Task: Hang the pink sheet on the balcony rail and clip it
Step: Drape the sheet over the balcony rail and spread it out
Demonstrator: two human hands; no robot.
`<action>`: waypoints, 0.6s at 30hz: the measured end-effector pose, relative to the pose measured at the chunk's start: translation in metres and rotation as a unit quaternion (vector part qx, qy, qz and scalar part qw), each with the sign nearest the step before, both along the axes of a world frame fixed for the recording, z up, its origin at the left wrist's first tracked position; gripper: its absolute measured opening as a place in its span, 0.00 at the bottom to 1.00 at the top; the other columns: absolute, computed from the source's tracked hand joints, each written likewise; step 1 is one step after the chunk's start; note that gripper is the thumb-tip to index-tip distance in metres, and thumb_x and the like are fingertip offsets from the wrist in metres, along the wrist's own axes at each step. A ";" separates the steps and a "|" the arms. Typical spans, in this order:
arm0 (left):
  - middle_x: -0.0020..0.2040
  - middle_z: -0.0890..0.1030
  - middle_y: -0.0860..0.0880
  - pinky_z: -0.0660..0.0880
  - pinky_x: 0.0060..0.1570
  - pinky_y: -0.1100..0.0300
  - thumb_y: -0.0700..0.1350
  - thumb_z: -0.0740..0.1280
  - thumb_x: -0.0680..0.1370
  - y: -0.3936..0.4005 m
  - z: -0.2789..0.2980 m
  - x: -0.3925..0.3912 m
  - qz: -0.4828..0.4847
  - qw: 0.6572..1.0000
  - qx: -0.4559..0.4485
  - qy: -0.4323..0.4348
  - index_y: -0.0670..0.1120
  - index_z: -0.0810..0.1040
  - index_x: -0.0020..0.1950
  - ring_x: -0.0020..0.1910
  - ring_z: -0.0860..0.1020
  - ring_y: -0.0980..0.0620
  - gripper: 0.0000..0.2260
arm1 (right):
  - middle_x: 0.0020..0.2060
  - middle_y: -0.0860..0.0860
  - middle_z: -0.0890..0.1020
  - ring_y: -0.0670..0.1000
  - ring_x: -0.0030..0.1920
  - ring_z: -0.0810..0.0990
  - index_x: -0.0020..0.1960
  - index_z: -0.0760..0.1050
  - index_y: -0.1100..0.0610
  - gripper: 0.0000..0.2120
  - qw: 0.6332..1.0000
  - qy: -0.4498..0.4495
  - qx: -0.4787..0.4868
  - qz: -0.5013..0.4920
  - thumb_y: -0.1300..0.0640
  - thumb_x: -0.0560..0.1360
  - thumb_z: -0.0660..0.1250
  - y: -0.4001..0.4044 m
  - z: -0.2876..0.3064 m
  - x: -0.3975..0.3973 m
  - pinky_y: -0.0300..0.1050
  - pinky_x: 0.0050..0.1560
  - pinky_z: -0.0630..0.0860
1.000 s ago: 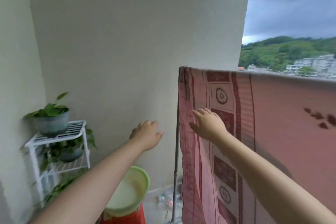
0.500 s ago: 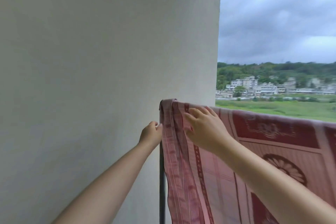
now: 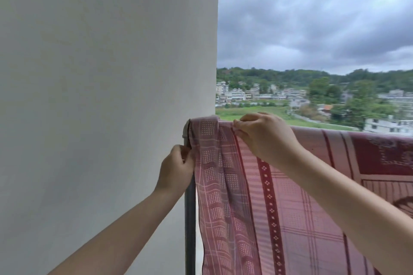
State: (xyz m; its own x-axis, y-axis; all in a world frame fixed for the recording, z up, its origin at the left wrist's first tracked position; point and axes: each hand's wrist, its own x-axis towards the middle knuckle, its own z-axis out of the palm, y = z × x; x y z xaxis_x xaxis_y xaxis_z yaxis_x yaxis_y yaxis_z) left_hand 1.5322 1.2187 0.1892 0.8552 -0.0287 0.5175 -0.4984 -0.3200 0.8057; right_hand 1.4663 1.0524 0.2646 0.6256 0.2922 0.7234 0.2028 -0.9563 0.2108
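Draping over the balcony rail [image 3: 186,128] up to its left end, the pink sheet [image 3: 257,196] is already hanging. The left hand [image 3: 176,168] is pinching its side hem beside the post [image 3: 190,219] while the right hand [image 3: 266,136] is gripping cloth at the rail's top. No clip is showing; clipping is seemingly still waiting.

Soft, even overcast daylight from the open sky [image 3: 312,18], faint shadows, slight wide-angle edge blur.

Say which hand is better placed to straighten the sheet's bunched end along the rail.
Right, probably. The right hand already pinches the pink sheet atop the rail; the left hand grips its edge lower, by the post.
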 end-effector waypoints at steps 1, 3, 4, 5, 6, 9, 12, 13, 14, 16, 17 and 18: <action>0.41 0.78 0.48 0.77 0.42 0.56 0.47 0.59 0.79 0.000 -0.002 0.001 -0.008 1.000 0.007 -0.005 0.45 0.72 0.48 0.41 0.78 0.47 0.06 | 0.50 0.52 0.83 0.56 0.52 0.79 0.56 0.77 0.57 0.12 1.000 0.002 0.008 0.002 0.57 0.76 0.60 0.000 0.001 0.000 0.48 0.53 0.75; 0.40 0.80 0.47 0.77 0.42 0.55 0.47 0.62 0.77 -0.004 -0.007 0.002 -0.017 1.000 0.008 -0.019 0.41 0.77 0.48 0.41 0.79 0.46 0.10 | 0.47 0.52 0.84 0.56 0.48 0.81 0.53 0.79 0.58 0.10 1.000 -0.014 0.013 0.005 0.57 0.75 0.62 0.003 0.002 -0.001 0.47 0.49 0.77; 0.39 0.81 0.45 0.76 0.41 0.56 0.47 0.63 0.77 -0.006 -0.008 0.003 -0.021 1.000 0.004 -0.021 0.40 0.79 0.45 0.39 0.79 0.44 0.11 | 0.44 0.52 0.85 0.55 0.44 0.83 0.49 0.81 0.58 0.09 0.999 -0.032 0.004 0.007 0.58 0.73 0.64 0.003 0.000 0.000 0.46 0.45 0.78; 0.38 0.82 0.43 0.76 0.39 0.56 0.47 0.64 0.76 -0.009 -0.009 0.005 -0.020 1.000 -0.003 -0.019 0.39 0.80 0.43 0.38 0.79 0.43 0.12 | 0.40 0.51 0.86 0.54 0.39 0.84 0.45 0.82 0.58 0.08 0.999 -0.052 -0.003 0.011 0.58 0.71 0.65 0.003 -0.001 0.001 0.45 0.39 0.79; 0.38 0.82 0.40 0.76 0.39 0.54 0.47 0.65 0.76 -0.012 -0.010 0.008 -0.008 1.000 -0.010 -0.015 0.38 0.80 0.41 0.38 0.79 0.41 0.13 | 0.37 0.50 0.86 0.52 0.35 0.84 0.42 0.83 0.57 0.08 0.998 -0.065 -0.006 0.012 0.58 0.69 0.65 0.004 -0.001 0.000 0.44 0.35 0.79; 0.41 0.81 0.40 0.77 0.45 0.49 0.47 0.64 0.76 -0.020 -0.011 0.010 0.007 1.000 -0.013 -0.014 0.43 0.79 0.40 0.40 0.79 0.41 0.10 | 0.35 0.49 0.86 0.51 0.34 0.84 0.39 0.83 0.57 0.09 0.999 -0.052 0.009 0.006 0.57 0.68 0.65 0.004 -0.001 -0.002 0.44 0.34 0.80; 0.37 0.77 0.45 0.75 0.38 0.52 0.42 0.58 0.79 -0.015 -0.012 0.002 -0.049 0.991 -0.120 0.020 0.48 0.72 0.38 0.36 0.75 0.46 0.10 | 0.38 0.53 0.85 0.54 0.36 0.83 0.42 0.82 0.60 0.09 0.998 -0.038 0.039 -0.014 0.58 0.73 0.64 0.003 0.001 -0.005 0.48 0.38 0.80; 0.34 0.74 0.47 0.71 0.34 0.55 0.40 0.56 0.79 -0.010 -0.010 -0.002 -0.051 0.986 -0.156 0.032 0.48 0.69 0.36 0.33 0.72 0.48 0.12 | 0.39 0.54 0.85 0.55 0.37 0.82 0.43 0.81 0.61 0.10 0.998 -0.028 0.046 -0.031 0.58 0.75 0.63 0.002 0.002 -0.006 0.47 0.39 0.79; 0.32 0.71 0.48 0.66 0.32 0.57 0.39 0.55 0.80 -0.003 -0.006 -0.004 -0.037 0.982 -0.183 0.029 0.48 0.67 0.35 0.33 0.69 0.48 0.13 | 0.39 0.55 0.83 0.55 0.37 0.80 0.45 0.79 0.62 0.11 0.997 -0.022 0.047 -0.051 0.58 0.76 0.61 0.001 0.004 -0.007 0.45 0.38 0.77; 0.31 0.67 0.49 0.59 0.33 0.58 0.38 0.55 0.80 0.015 0.009 0.000 0.035 0.979 -0.197 -0.027 0.47 0.64 0.34 0.35 0.67 0.48 0.14 | 0.36 0.54 0.78 0.53 0.33 0.74 0.46 0.75 0.63 0.11 0.994 -0.031 0.036 -0.100 0.58 0.78 0.57 -0.003 0.011 -0.009 0.38 0.31 0.68; 0.31 0.68 0.49 0.56 0.34 0.59 0.37 0.54 0.80 0.023 0.020 0.004 0.074 0.978 -0.186 -0.065 0.45 0.63 0.36 0.37 0.67 0.48 0.12 | 0.33 0.52 0.75 0.51 0.31 0.71 0.45 0.72 0.63 0.10 0.991 -0.034 0.034 -0.125 0.59 0.78 0.55 -0.006 0.016 -0.008 0.36 0.27 0.63; 0.33 0.70 0.46 0.54 0.34 0.60 0.37 0.54 0.80 0.030 0.033 0.009 0.104 0.976 -0.164 -0.102 0.44 0.64 0.38 0.38 0.68 0.46 0.10 | 0.30 0.50 0.71 0.50 0.29 0.69 0.44 0.70 0.62 0.09 0.988 -0.036 0.037 -0.147 0.60 0.79 0.54 -0.008 0.024 -0.007 0.36 0.26 0.61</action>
State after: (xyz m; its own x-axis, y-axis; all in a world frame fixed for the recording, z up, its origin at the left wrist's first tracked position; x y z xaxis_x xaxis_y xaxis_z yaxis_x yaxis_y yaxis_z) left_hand 1.5410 1.2484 0.2224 0.7034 0.3314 0.6289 -0.6101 -0.1725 0.7733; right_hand 1.4590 1.0443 0.2881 0.6220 0.0503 0.7814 -0.0992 -0.9848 0.1424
